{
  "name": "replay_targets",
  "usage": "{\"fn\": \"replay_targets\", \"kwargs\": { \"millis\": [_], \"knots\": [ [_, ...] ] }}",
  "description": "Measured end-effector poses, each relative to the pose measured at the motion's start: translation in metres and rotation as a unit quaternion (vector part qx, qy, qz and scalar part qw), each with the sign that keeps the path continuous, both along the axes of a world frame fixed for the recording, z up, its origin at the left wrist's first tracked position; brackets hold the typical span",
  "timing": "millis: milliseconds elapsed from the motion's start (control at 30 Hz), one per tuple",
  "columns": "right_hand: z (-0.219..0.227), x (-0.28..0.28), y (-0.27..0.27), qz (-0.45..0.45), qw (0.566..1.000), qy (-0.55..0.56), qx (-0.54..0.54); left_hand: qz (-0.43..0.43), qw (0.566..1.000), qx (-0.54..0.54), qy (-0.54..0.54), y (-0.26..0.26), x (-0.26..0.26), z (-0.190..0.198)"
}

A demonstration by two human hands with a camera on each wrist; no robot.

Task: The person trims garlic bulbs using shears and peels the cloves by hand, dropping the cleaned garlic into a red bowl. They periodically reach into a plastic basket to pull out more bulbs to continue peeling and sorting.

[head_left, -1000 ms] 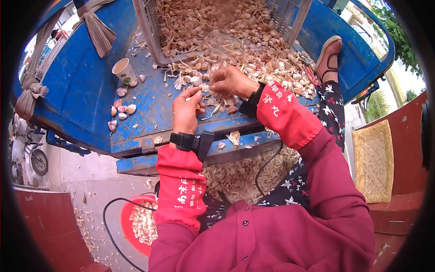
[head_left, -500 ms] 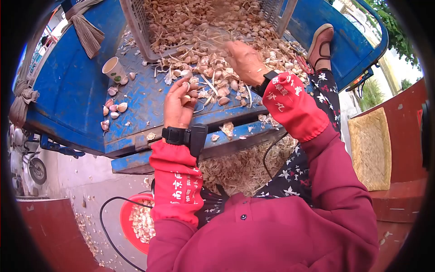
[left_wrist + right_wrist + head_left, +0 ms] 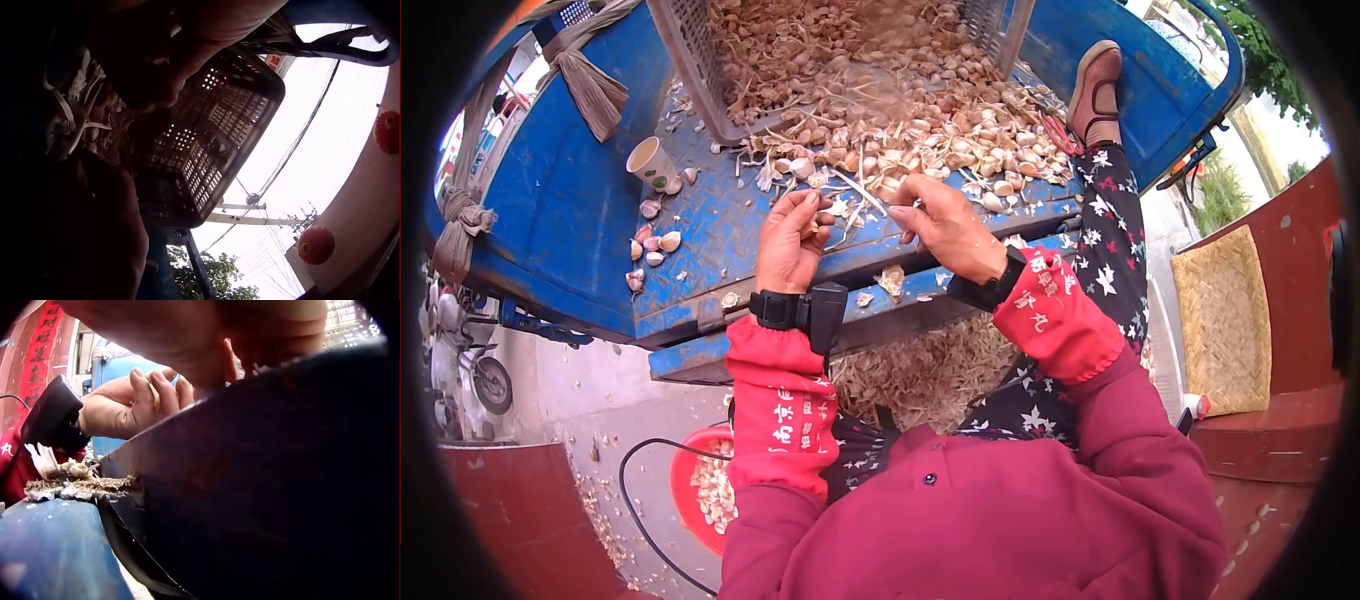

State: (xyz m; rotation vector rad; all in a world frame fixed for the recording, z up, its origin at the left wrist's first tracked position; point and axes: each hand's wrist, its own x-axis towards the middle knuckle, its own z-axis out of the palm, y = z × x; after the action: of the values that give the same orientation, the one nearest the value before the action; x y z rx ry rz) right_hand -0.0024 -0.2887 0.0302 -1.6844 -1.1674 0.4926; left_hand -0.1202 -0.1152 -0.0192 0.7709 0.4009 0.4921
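Observation:
Curled fingers of the left hand (image 3: 790, 245) hold garlic (image 3: 813, 226) above the front edge of the blue truck bed (image 3: 735, 255). To its right, a little apart, is the right hand (image 3: 952, 232), thumb and fingers bent together. In the right wrist view the right hand (image 3: 206, 334) fills the top, a reddish garlic piece (image 3: 232, 361) between its fingers; the left hand (image 3: 134, 405) shows behind with bent fingers. Loose garlic cloves (image 3: 1000, 150) and stalks lie spread beyond both hands. The left wrist view is too dark to tell the grips.
A plastic crate (image 3: 690, 75) on its side spills garlic. A paper cup (image 3: 650, 163) leans at the left, with several cloves (image 3: 668, 242) near it. A red basin (image 3: 690, 490) of cloves stands on the ground, a black cable (image 3: 628, 500) beside it. A woven mat (image 3: 1225, 320) is at the right.
The right hand was close by the left, moved away over the garlic pile, and has come back down nearer the body. The left hand has stayed curled round garlic, shifting slightly.

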Motion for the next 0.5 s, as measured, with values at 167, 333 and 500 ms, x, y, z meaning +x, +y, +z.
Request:
{"fn": "replay_targets", "kwargs": {
  "millis": [167, 333, 500],
  "knots": [
    [0.068, -0.061, -0.092, 0.09, 0.909, 0.353, 0.202, -0.034, 0.996, -0.057, -0.065, -0.023, 0.008, 0.002],
    [0.117, -0.086, -0.152, 0.23, 0.876, 0.245, 0.346, -0.213, 0.971, -0.092, -0.056, -0.177, 0.072, 0.046],
    [0.103, -0.096, -0.196, 0.087, 0.91, 0.242, 0.326, -0.436, 0.879, -0.191, -0.033, -0.363, 0.078, -0.005]
  ]
}}
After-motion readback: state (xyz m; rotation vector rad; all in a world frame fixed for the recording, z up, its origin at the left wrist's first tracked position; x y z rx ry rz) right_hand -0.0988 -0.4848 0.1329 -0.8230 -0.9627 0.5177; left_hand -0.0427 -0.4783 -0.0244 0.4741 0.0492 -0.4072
